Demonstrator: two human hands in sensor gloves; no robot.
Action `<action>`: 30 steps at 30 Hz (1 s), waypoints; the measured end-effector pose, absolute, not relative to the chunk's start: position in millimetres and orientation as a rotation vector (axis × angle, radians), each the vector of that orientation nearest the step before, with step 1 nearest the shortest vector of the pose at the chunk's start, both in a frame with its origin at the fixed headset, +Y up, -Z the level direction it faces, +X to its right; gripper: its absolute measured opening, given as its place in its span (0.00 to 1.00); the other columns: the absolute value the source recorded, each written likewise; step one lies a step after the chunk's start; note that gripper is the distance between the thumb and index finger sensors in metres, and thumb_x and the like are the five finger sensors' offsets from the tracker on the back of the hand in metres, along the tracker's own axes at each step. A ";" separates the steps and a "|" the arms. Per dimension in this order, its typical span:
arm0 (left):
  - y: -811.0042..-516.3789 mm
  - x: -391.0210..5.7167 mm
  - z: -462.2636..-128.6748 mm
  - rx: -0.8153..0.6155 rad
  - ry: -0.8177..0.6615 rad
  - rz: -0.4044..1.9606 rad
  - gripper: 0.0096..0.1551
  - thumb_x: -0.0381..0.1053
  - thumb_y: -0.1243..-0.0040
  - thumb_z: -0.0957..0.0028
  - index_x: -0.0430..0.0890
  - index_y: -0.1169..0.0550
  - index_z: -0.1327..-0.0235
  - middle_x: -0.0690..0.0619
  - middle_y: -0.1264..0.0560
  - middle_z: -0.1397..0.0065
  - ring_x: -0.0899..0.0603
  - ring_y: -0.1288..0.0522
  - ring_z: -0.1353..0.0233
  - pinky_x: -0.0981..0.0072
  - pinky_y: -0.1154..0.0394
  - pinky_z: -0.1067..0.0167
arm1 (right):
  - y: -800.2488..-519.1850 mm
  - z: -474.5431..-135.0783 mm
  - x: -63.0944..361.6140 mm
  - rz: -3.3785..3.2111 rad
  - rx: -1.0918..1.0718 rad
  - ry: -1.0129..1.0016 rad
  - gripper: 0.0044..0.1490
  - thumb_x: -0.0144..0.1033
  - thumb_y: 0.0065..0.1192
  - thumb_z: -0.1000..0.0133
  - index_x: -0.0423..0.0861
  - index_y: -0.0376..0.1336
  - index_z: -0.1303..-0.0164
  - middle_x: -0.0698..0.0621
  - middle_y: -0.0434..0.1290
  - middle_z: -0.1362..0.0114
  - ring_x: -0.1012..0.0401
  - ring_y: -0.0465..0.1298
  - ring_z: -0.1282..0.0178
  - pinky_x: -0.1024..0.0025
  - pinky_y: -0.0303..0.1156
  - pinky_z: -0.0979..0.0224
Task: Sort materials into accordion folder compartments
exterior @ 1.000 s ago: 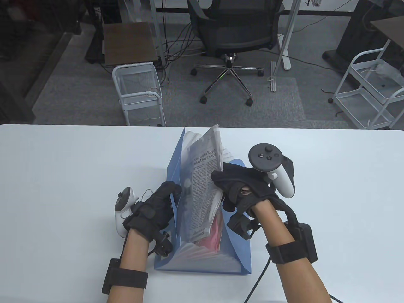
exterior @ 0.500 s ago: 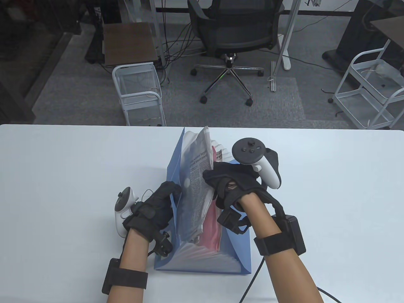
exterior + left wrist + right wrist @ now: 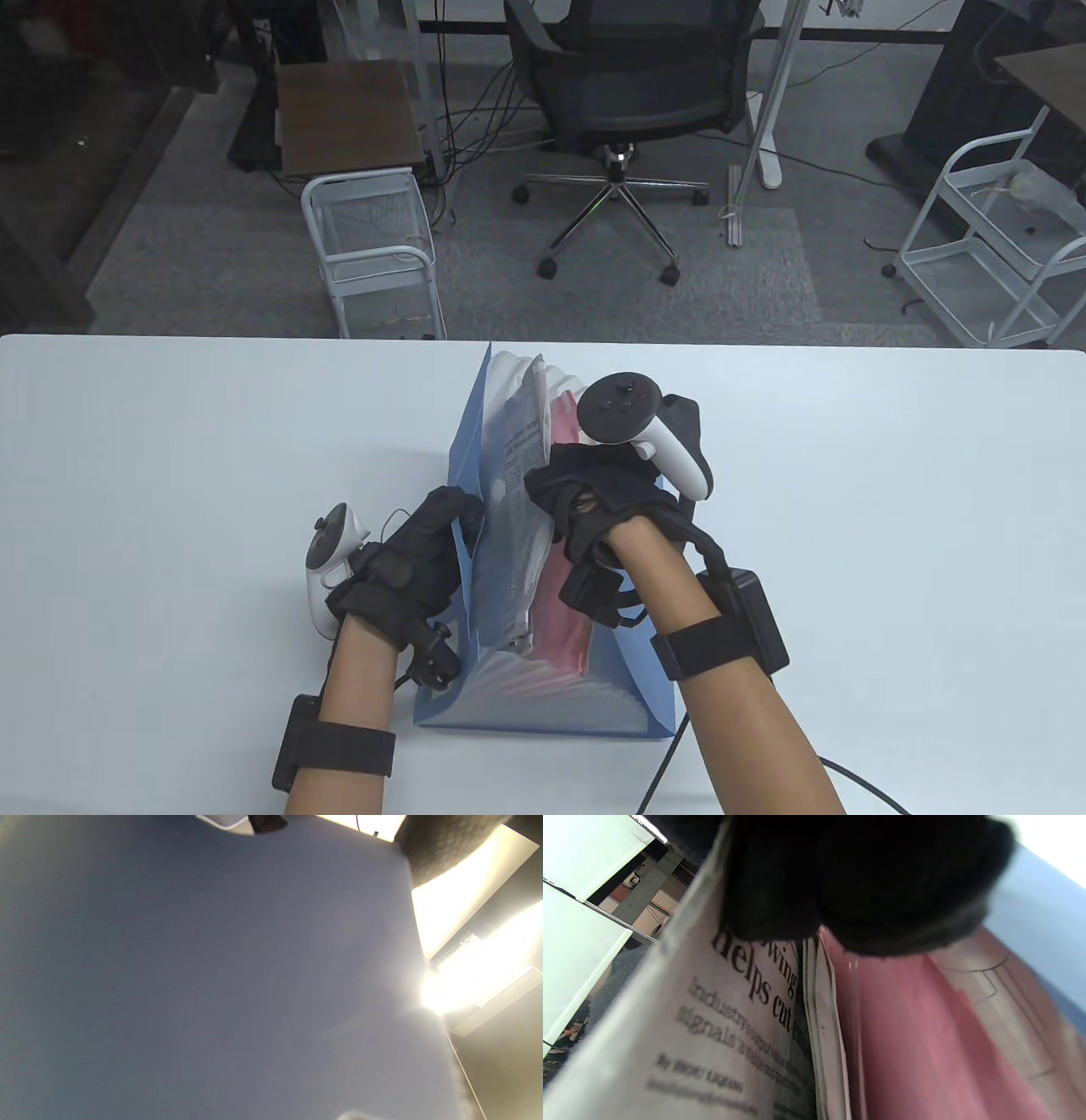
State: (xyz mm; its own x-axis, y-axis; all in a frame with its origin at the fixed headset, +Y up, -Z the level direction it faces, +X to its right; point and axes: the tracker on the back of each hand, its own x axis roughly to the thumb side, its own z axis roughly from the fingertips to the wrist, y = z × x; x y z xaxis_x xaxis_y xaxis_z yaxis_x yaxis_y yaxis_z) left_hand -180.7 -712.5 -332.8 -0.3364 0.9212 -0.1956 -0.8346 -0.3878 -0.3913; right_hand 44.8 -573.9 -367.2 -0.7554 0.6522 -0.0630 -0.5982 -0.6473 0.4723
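A blue accordion folder (image 3: 632,679) stands open on the white table (image 3: 170,475), its pleated pockets facing me. My left hand (image 3: 433,535) grips the folder's left wall (image 3: 465,458); that blue wall fills the left wrist view (image 3: 212,984). My right hand (image 3: 564,492) grips the top edge of a folded newspaper (image 3: 517,492), which stands in a pocket near the left wall. In the right wrist view my fingers (image 3: 840,878) pinch the newspaper (image 3: 725,1018), with pink material (image 3: 925,1035) right beside it. The pink material (image 3: 564,611) sits in a neighbouring pocket.
Beyond the table's far edge are an office chair (image 3: 632,102), a white wire cart (image 3: 373,246) at the left and another cart (image 3: 1001,238) at the right. A cable (image 3: 679,755) trails from my right forearm over the near table edge.
My right hand has moved left and down, pushing the newspaper deeper into the folder and more upright against the left wall. More of the pink material now shows. My left hand has stayed put.
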 end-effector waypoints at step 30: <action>-712.9 -181.5 -333.1 -0.463 -0.274 1.940 0.41 0.71 0.49 0.30 0.38 0.36 0.26 0.25 0.77 0.19 0.19 0.79 0.28 0.26 0.68 0.43 | -582.8 -370.9 12.6 2.593 0.110 0.599 0.31 0.42 0.58 0.33 0.35 0.62 0.28 0.55 0.83 0.65 0.53 0.84 0.79 0.72 0.78 0.81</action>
